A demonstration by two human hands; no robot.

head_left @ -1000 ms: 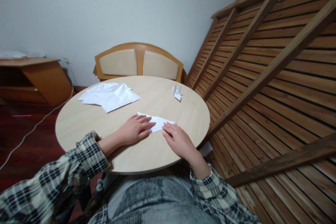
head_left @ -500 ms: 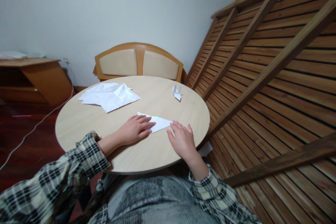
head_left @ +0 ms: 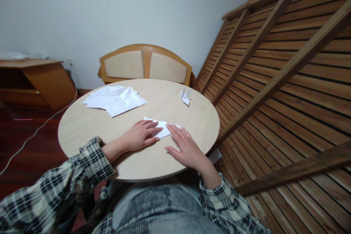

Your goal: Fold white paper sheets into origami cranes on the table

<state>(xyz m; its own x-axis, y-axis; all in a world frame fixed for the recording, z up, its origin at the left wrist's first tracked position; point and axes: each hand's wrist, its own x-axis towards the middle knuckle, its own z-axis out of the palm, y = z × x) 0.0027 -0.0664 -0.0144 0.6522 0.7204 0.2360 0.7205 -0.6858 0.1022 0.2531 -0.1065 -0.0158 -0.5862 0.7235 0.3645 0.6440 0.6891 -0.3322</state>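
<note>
A folded sheet of white paper (head_left: pixel 163 131), pointed at its left corner, lies flat on the round table (head_left: pixel 153 161) in front of me. My left hand (head_left: pixel 141 134) rests flat over its left part with the fingers stretched out. Across the right part lie the fingers of my right hand (head_left: pixel 186 146), extended, with the thumb apart on the tabletop. Both hands cover portions of the paper, so its full outline is hidden. Further back on the right stands a small folded paper crane (head_left: pixel 185 97).
Several creased white sheets (head_left: pixel 117 100) lie at the table's back left. Behind the table is a wooden headboard (head_left: pixel 146 49) with pale panels. A slatted wooden frame (head_left: pixel 274 91) leans close on the right. A low cabinet (head_left: pixel 38 80) and a white cable (head_left: pixel 41 129) are at left.
My right hand has slid leftward from the paper's right tip onto its right part, fingers now stretched over it. My left hand has stayed in place.
</note>
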